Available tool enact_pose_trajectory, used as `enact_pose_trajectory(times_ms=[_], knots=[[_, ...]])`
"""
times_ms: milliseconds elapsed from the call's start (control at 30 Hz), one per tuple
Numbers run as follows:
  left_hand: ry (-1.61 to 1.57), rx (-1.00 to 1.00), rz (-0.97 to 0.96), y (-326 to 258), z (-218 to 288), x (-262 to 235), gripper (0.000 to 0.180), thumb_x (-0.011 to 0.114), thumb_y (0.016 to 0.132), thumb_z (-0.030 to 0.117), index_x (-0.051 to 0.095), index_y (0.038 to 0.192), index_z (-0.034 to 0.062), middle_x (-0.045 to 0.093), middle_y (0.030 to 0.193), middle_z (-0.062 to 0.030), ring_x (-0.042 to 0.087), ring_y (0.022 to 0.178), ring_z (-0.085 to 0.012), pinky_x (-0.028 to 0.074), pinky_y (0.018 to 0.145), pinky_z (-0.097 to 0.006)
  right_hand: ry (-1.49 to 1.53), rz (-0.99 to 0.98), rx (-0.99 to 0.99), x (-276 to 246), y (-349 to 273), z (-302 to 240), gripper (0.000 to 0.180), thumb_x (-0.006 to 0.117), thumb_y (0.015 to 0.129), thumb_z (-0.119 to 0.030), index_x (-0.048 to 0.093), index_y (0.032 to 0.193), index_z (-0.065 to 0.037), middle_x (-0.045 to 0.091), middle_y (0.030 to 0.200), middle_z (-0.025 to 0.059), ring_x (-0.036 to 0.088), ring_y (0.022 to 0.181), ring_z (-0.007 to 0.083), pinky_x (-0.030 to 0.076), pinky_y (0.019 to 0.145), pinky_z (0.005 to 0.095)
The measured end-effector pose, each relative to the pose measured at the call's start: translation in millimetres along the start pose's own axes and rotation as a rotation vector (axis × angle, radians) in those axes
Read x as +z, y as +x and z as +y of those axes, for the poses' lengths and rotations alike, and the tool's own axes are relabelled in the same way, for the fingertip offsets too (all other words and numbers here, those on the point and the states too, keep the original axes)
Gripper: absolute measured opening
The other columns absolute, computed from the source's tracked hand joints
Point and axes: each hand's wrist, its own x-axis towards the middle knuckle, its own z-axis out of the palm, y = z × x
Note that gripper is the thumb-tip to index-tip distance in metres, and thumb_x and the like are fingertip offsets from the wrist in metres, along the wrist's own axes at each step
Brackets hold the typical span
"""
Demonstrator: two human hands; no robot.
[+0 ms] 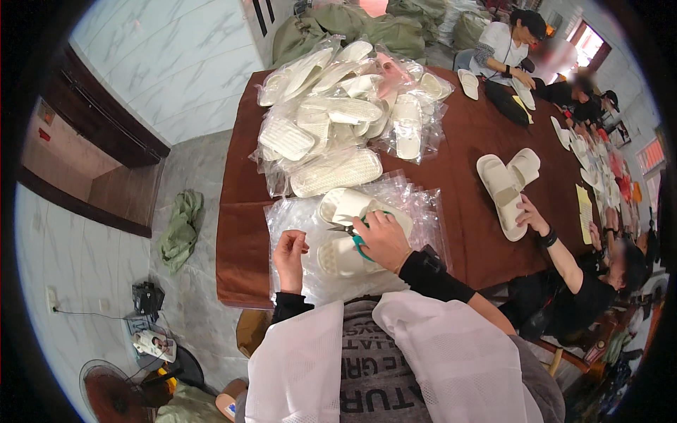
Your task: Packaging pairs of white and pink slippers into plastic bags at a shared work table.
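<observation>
Maybe trimming white slippers on clear bags, gripping scissors in a curled right hand; half-curling the left hand over the bags' left side, hold unclear; needing careful snips next.

Right hand: gripping green-handled scissors above white slippers
Left hand: raised to their left, fingers curled; whether it pinches anything is unclear
Plastic bags: spread beneath the slippers
Bagged slippers: heaped farther up the brown table
</observation>
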Motion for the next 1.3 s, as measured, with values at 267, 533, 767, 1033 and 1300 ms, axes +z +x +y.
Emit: enact_pose_trajectory(times_ms=[267, 533, 767, 1033, 1300], knots=[[0.080, 0.070, 0.447, -40.9, 52.3, -92.2, 0.008, 0.055, 0.096, 0.011, 0.060, 0.095, 0.0042, 0.057, 0.079, 0.0000, 0.054, 0.069, -0.0080, 0.045, 0.064, -0.024, 0.167, 0.058, 0.520, -7.2, -41.5, 65.2, 0.053, 0.068, 0.077, -0.027, 0.052, 0.124, -0.007, 0.062, 0.101, 0.0180, 0.058, 0.096, 0.0367, 0.047, 0.082, 0.0452], [0.369, -0.225, 0.822, -171.4, -42.5, -251.6, 0.013, 0.059, 0.094, 0.013, 0.064, 0.096, 0.0019, 0.058, 0.077, -0.0022, 0.055, 0.071, -0.0110, 0.046, 0.065, -0.029, -0.222, -0.342, 0.767, 11.9, -108.2, 161.2, 0.039, 0.067, 0.080, -0.035, 0.059, 0.103, -0.004, 0.065, 0.094, 0.0199, 0.063, 0.087, 0.0385, 0.051, 0.076, 0.0473], [0.969, -0.360, 0.513, -201.7, -133.0, -245.9, 0.019, 0.059, 0.090, 0.008, 0.066, 0.105, -0.0007, 0.065, 0.096, -0.0137, 0.062, 0.089, -0.0289, 0.049, 0.080, -0.038, 0.788, -0.279, 0.736, 14.4, -53.8, 70.8, 0.025, 0.058, 0.090, -0.026, 0.064, 0.096, -0.003, 0.067, 0.087, 0.0107, 0.066, 0.063, 0.0271, 0.051, 0.052, 0.0348], [0.703, 0.418, -0.029, -33.4, 16.0, -44.9, 0.025, 0.057, 0.086, -0.002, 0.065, 0.110, 0.0039, 0.062, 0.116, -0.0128, 0.055, 0.112, -0.0320, 0.044, 0.096, -0.039, 1.468, -0.594, 0.894, 33.1, -29.2, -6.6, 0.024, 0.059, 0.092, -0.022, 0.059, 0.104, -0.002, 0.057, 0.062, 0.0043, 0.058, 0.046, 0.0137, 0.044, 0.039, 0.0245], [0.837, 0.538, -0.212, 37.5, -34.7, 0.9, 0.037, 0.061, 0.083, 0.001, 0.063, 0.118, 0.0117, 0.058, 0.129, -0.0048, 0.051, 0.117, -0.0277, 0.035, 0.100, -0.043, 1.755, -0.818, 0.831, -44.6, -24.9, 5.7, 0.019, 0.056, 0.095, -0.017, 0.057, 0.109, -0.005, 0.050, 0.061, -0.0005, 0.040, 0.039, 0.0084, 0.030, 0.036, 0.0247]])
